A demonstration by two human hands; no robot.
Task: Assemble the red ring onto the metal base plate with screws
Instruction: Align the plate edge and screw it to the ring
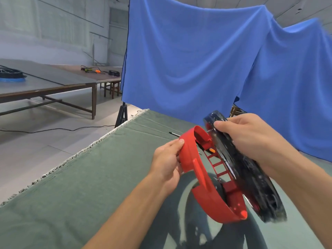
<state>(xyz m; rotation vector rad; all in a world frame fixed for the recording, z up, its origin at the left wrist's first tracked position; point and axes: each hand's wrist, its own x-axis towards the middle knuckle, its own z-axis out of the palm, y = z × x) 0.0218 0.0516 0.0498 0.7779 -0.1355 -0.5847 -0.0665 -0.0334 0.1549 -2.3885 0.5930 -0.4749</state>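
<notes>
Hands hold both parts in the air above the green-covered tabletop [80,177]. Left hand [166,159] grasps the red ring [203,178] at its upper outer rim, thumb on top, fingers behind. Right hand [251,139] clasps the dark base plate [251,177] near its upper edge, fingers curled over the rim. Both parts stand tilted on edge, faces roughly parallel, ring just left of plate. They look closest at the lower end and spread apart at the top; whether they touch there, cannot tell. Ring's ribbed inner side faces the plate. Judgement: next move is closing the top gap, swinging ring rightward onto plate. A thin pen-like tool [174,134] lies on the tabletop beyond the hands. No screws visible.
</notes>
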